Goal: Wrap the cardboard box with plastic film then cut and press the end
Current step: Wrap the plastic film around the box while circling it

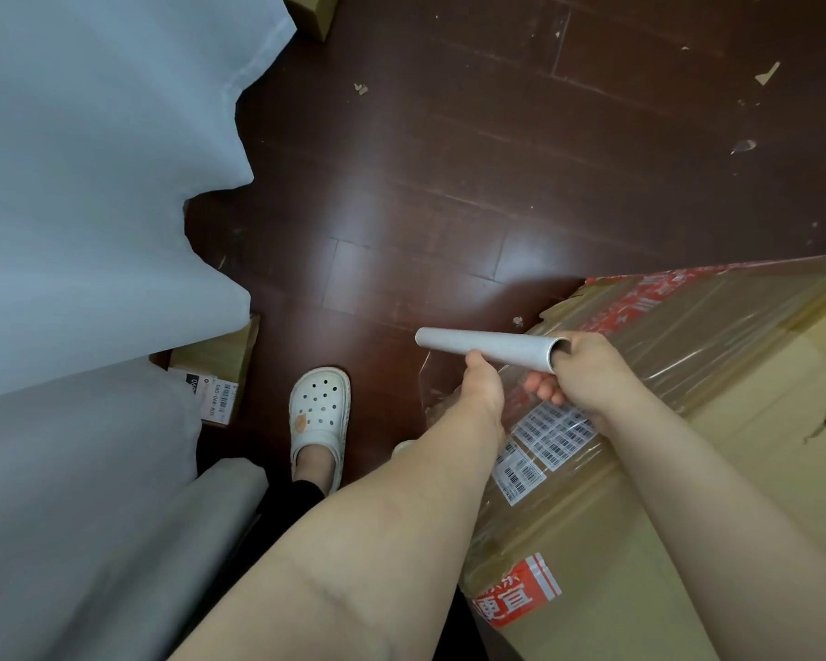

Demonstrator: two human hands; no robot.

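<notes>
Film roll (487, 348), right hand (587, 379) fingers gripping end

bare floor (449, 183) ahead, curtain (91, 183) left, cardboard box (687, 469) right

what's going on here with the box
A person is wrapping a box in film. Both hands hold the roll: the left hand grips its middle and the right hand is hooked into its open end. Film already covers part of the box and runs back to the roll, not yet cut.
</notes>
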